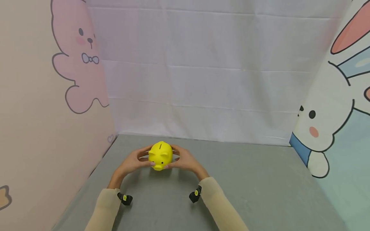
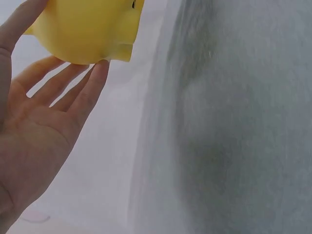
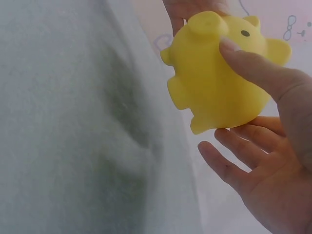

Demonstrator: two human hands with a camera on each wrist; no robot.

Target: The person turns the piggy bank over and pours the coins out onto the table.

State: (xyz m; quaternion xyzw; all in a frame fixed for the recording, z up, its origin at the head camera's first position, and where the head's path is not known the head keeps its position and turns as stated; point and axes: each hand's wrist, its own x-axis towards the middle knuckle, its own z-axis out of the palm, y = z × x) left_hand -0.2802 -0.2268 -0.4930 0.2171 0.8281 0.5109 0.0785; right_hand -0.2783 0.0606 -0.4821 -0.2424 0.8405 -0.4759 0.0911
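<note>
A yellow piggy bank (image 1: 160, 154) with a coin slot on its back is held between both hands, its snout facing the wearer. My left hand (image 1: 136, 162) grips its left side, thumb near the snout and fingers behind. On the other side my right hand (image 1: 186, 159) grips it the same way. In the right wrist view the piggy bank (image 3: 214, 78) shows its stubby feet, apart from the table, with the right thumb (image 3: 258, 68) pressed beside the snout. The left wrist view shows only part of the piggy bank (image 2: 87, 29), with left fingertips touching its underside.
The grey tabletop (image 1: 260, 186) spreads beneath the hands. A white cloth (image 1: 202, 80) hangs behind it. Side walls carry a pink bear drawing (image 1: 78, 64) on the left and a white rabbit drawing (image 1: 326, 118) on the right. Small black cameras (image 1: 126, 199) sit at both wrists.
</note>
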